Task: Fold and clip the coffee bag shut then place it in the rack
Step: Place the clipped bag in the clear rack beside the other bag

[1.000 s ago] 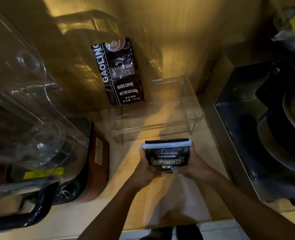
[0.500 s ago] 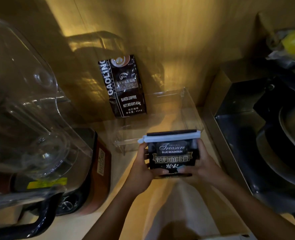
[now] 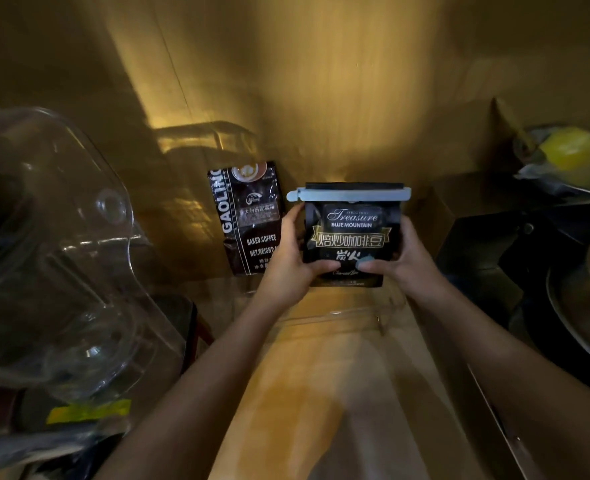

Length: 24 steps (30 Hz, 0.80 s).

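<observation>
We've got left hand (image 3: 288,261) and right hand (image 3: 406,263) closed around the coffee bag (image 3: 350,237), clip (image 3: 349,195) on; upright to seat in rack (image 3: 342,315) beside second bag (image 3: 250,216).

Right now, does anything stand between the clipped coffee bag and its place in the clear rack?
Nothing visible does. Both hands hold the clipped coffee bag over the clear rack. The GAOLING bag stands beside it, to the left, apart from that spot.
</observation>
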Each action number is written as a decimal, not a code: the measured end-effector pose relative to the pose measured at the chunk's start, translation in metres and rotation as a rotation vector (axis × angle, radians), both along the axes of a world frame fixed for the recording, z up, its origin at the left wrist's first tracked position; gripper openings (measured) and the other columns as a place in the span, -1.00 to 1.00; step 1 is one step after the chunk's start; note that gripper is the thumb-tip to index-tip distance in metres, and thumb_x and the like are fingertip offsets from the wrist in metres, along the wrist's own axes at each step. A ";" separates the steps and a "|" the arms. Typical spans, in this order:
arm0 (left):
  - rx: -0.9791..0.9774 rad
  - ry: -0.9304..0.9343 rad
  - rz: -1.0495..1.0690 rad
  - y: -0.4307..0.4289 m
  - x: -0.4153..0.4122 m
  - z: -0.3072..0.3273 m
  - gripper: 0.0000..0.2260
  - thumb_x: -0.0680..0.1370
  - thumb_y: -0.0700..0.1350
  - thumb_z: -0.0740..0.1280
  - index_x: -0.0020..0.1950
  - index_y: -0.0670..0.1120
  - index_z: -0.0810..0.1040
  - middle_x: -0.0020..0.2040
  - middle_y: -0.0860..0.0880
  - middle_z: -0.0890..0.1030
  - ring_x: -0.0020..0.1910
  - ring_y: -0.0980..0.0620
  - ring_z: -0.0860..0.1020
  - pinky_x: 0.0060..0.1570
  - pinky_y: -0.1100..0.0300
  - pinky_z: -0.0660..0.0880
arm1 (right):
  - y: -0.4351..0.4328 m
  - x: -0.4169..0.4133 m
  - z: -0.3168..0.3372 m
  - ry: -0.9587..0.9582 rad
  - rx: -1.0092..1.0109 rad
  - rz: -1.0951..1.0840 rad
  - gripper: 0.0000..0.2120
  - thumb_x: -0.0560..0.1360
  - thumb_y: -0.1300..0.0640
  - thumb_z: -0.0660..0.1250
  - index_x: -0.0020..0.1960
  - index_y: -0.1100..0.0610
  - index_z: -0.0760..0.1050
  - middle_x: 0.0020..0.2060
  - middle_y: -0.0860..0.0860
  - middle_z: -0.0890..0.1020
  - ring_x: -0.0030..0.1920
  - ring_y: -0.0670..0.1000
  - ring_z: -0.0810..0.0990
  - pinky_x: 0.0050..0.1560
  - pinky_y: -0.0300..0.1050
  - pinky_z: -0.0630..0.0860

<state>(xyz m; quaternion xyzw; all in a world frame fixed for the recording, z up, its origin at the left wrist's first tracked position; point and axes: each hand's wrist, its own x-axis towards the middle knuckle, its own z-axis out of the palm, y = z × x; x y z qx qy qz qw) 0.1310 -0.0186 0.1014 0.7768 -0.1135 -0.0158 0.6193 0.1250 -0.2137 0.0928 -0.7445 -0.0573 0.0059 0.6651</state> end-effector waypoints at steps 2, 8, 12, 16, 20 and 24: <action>0.067 0.007 0.045 -0.005 0.011 -0.010 -0.15 0.33 -0.28 0.49 0.39 0.11 0.02 0.29 -0.03 0.43 0.26 0.03 0.42 0.26 0.01 0.37 | 0.000 0.010 -0.007 0.032 0.003 0.009 -0.28 0.23 0.28 0.51 0.26 0.01 0.23 0.09 -0.12 0.48 0.09 -0.14 0.48 -0.04 -0.25 0.48; 0.207 0.024 0.151 -0.013 0.013 -0.045 -0.44 0.38 -0.19 0.45 0.24 -0.01 0.22 0.19 -0.06 0.54 0.16 -0.05 0.51 0.04 0.13 0.43 | 0.000 0.015 -0.037 0.107 -0.036 -0.014 -0.34 0.33 0.32 0.44 0.29 -0.02 0.22 0.10 -0.10 0.49 0.18 0.02 0.46 0.15 -0.01 0.44; 0.293 -0.039 0.150 -0.015 0.011 -0.051 -0.32 0.30 -0.35 0.45 0.22 0.08 0.19 0.15 -0.02 0.55 0.10 0.01 0.51 -0.06 0.20 0.42 | 0.006 0.012 -0.042 0.047 -0.228 -0.063 -0.13 0.21 0.35 0.52 0.33 -0.08 0.14 0.19 -0.05 0.45 0.23 -0.02 0.40 0.20 -0.04 0.38; 0.359 -0.118 0.189 -0.019 0.011 -0.054 -0.35 0.31 -0.42 0.38 0.24 0.01 0.19 0.18 -0.10 0.52 0.08 -0.09 0.53 -0.11 0.10 0.50 | 0.009 0.014 -0.047 0.013 -0.357 -0.121 -0.14 0.23 0.36 0.50 0.35 0.00 0.13 0.29 0.05 0.43 0.29 0.03 0.37 0.29 0.07 0.35; 0.372 -0.131 0.255 -0.026 0.024 -0.051 -0.30 0.30 -0.44 0.39 0.30 -0.05 0.16 0.21 -0.15 0.49 0.11 -0.12 0.50 -0.11 0.17 0.43 | 0.011 0.029 -0.051 0.018 -0.401 -0.232 -0.33 0.30 0.38 0.44 0.28 0.07 0.21 0.20 0.13 0.51 0.21 0.12 0.48 0.21 0.10 0.44; 0.383 -0.137 0.296 -0.033 0.039 -0.046 -0.35 0.32 -0.44 0.35 0.31 -0.09 0.17 0.17 -0.21 0.51 0.03 -0.22 0.53 -0.23 0.12 0.42 | 0.013 0.050 -0.054 -0.020 -0.387 -0.260 -0.38 0.30 0.40 0.42 0.23 0.05 0.25 0.15 0.14 0.56 0.14 0.10 0.52 0.15 0.03 0.47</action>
